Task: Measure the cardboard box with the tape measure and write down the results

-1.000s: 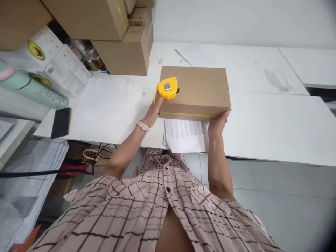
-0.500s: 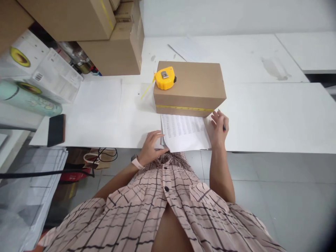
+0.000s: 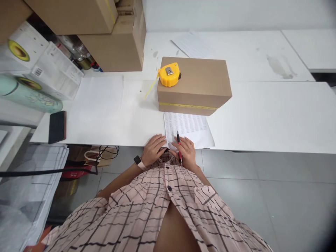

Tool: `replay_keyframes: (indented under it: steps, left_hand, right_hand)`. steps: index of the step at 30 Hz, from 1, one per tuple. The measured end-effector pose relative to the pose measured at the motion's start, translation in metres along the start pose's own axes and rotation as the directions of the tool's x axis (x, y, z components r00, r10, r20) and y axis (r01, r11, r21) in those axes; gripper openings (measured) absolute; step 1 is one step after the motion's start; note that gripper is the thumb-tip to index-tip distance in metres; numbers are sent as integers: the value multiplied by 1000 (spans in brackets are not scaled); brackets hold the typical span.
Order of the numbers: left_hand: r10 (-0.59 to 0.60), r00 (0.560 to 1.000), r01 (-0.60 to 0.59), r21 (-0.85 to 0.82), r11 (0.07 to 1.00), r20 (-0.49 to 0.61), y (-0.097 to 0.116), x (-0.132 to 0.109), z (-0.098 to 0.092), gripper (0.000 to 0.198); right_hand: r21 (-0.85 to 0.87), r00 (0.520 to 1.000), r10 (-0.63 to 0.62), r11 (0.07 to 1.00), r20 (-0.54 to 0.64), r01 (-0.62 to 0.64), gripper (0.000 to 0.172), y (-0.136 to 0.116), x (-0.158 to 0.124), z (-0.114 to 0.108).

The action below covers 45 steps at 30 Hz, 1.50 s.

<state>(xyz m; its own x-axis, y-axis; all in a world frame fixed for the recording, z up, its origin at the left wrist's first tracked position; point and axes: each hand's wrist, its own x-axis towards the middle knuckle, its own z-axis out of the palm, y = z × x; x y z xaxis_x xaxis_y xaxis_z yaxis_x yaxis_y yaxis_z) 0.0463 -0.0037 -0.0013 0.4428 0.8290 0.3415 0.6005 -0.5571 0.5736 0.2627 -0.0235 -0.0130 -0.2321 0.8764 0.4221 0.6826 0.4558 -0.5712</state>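
A brown cardboard box (image 3: 199, 82) stands on the white table (image 3: 262, 115), with a yellow tape measure (image 3: 169, 74) on its top left corner and a yellow tape strip along its near face. A printed sheet (image 3: 187, 127) lies in front of the box at the table's near edge. My right hand (image 3: 185, 152) is closed round a red and black pen (image 3: 179, 145) at the sheet's lower left. My left hand (image 3: 153, 148) rests beside it on the table edge, fingers spread flat, touching the sheet's left corner. A watch sits on my left wrist.
Large cardboard boxes (image 3: 115, 38) are stacked at the back left, with white avocado-print cartons (image 3: 39, 66) and a green cylinder (image 3: 28, 96) beside them. A black phone (image 3: 57, 126) lies at the table's left edge. Another paper (image 3: 191, 43) lies behind the box. Cables and a bag sit under the table.
Both hands left the box and tape measure and came down to the sheet's near edge. My right hand moved left from the box's right corner, and the pen now shows in it.
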Motion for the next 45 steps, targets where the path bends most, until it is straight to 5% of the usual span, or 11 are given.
replay_keyframes:
  steps: [10, 23, 36, 41, 45]
  left_hand:
    - [197, 969, -176, 145, 974, -147, -7, -1, 9, 21]
    - [164, 947, -105, 217, 970, -277, 0, -9, 15, 18]
    - [190, 975, -167, 191, 967, -111, -5, -4, 12, 18]
    - [161, 981, -132, 230, 964, -110, 2, 4, 9, 41]
    - [172, 984, -147, 305, 941, -56, 7, 10, 10, 36]
  right_hand:
    - [-74, 938, -180, 984, -295, 165, 17, -1, 6, 19]
    - [-178, 941, -208, 970, -267, 164, 22, -6, 12, 31]
    - [-183, 977, -159, 974, -143, 132, 17, -9, 27, 29]
    - [-84, 989, -148, 986, -15, 146, 35, -4, 21, 21]
    - [-41, 991, -133, 990, -20, 132, 39, 6, 12, 16]
